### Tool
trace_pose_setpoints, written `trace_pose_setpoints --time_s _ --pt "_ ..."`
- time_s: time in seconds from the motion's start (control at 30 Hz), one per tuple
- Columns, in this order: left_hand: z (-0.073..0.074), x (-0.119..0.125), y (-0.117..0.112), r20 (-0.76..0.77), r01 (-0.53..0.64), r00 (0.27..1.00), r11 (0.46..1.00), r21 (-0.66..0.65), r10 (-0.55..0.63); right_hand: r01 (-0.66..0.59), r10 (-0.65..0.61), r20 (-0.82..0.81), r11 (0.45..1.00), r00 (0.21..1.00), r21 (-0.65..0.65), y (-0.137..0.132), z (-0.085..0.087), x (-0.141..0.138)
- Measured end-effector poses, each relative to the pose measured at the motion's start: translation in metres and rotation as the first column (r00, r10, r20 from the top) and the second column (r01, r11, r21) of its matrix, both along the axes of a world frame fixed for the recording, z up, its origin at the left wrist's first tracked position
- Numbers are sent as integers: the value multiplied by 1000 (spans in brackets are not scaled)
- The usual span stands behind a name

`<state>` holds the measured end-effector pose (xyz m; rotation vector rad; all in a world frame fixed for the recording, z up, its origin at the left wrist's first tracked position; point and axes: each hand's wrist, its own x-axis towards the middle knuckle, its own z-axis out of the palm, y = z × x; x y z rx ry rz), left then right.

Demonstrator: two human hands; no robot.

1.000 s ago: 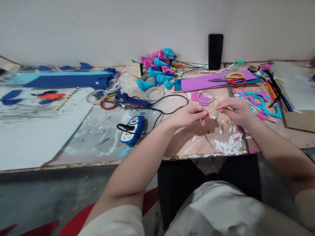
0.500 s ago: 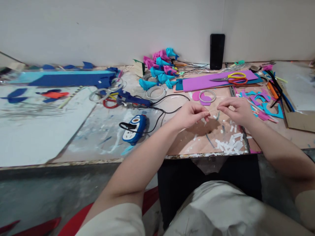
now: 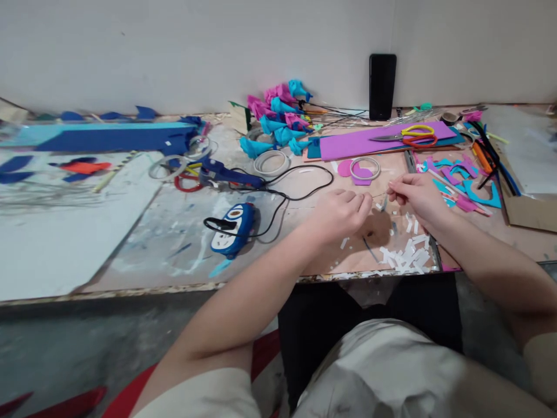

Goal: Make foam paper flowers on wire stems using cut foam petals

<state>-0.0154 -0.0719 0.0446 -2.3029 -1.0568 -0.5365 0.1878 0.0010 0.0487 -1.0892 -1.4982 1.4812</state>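
Note:
My left hand (image 3: 343, 215) is closed over the brown work surface, its fingers curled and the back of the hand upward. Just to its right, my right hand (image 3: 414, 196) pinches with thumb and forefinger. A thin strand (image 3: 379, 194) spans the short gap between both hands; whether it is thread or fine wire, I cannot make out. Beyond the hands lies a roll of white tape (image 3: 365, 169) on pink paper cut-outs (image 3: 345, 168). White paper scraps (image 3: 407, 255) are scattered below my right hand.
Scissors (image 3: 420, 134) rest on purple sheets (image 3: 343, 144). A black phone (image 3: 382, 87) leans on the wall beside pink and blue paper flowers (image 3: 278, 119). Left of my hands are a blue glue gun (image 3: 230, 173), its looping cord, and a blue-white power strip (image 3: 234, 229). Colored scraps (image 3: 478, 191) lie right.
My left hand has rolled over and its fingers have curled in more, its back now upward. My right hand stays nearly in place, still pinching. The view has shifted slightly.

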Motion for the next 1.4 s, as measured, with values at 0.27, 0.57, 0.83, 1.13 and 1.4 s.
trace_pose_setpoints --time_s 0.27,0.57,0.83,1.13,1.4 --pt "-1 -8 6 101 -24 995 1000 -17 25 8 -18 46 975 999 222 -4 6 0" --pt "1 -9 10 452 -32 858 904 -427 244 -186 -8 214 465 977 866 -7 7 12" --pt "23 -25 19 641 471 695 467 -748 325 -188 75 173 453 982 872 5 9 18" --pt "6 -20 4 322 -32 940 966 -255 116 25 -66 76 895 995 445 4 10 11" --pt "0 -22 3 130 -48 989 984 -171 71 8 -8 -35 1000 999 9 17 7 14"
